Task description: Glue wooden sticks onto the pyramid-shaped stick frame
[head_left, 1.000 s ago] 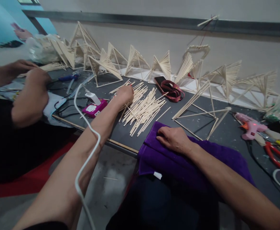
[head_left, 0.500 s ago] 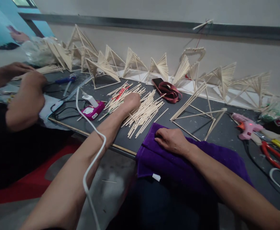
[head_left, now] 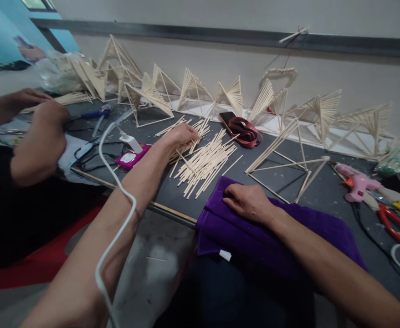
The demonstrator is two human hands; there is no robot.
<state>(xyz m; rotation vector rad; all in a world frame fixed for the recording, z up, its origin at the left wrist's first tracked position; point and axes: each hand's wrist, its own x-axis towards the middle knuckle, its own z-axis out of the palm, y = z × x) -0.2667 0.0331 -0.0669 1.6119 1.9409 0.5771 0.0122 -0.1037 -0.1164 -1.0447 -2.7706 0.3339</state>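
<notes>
My left hand (head_left: 183, 135) reaches over a loose pile of thin wooden sticks (head_left: 205, 159) on the dark table. Its fingers are pinched together at a wooden stick on the pile's far left part; the fingertips are partly hidden. My right hand (head_left: 246, 201) rests on a folded purple towel (head_left: 213, 218) at the table's front edge, fingers curled in, with nothing seen in them. Just beyond it stands an open frame of glued sticks (head_left: 271, 159).
Several fan-shaped stick models (head_left: 230, 93) line the wall. A pink glue gun (head_left: 359, 180) and red-handled pliers (head_left: 391, 228) lie right. A strapped phone (head_left: 243, 130) sits behind the pile. A white cable (head_left: 118, 223) crosses my left forearm from a pink power strip (head_left: 133, 157). A co-worker's arms (head_left: 41, 141) are left.
My left hand has shifted slightly left and turned on the stick pile, and its fingers now point right. The white cable has swung left. My right hand stays on the towel.
</notes>
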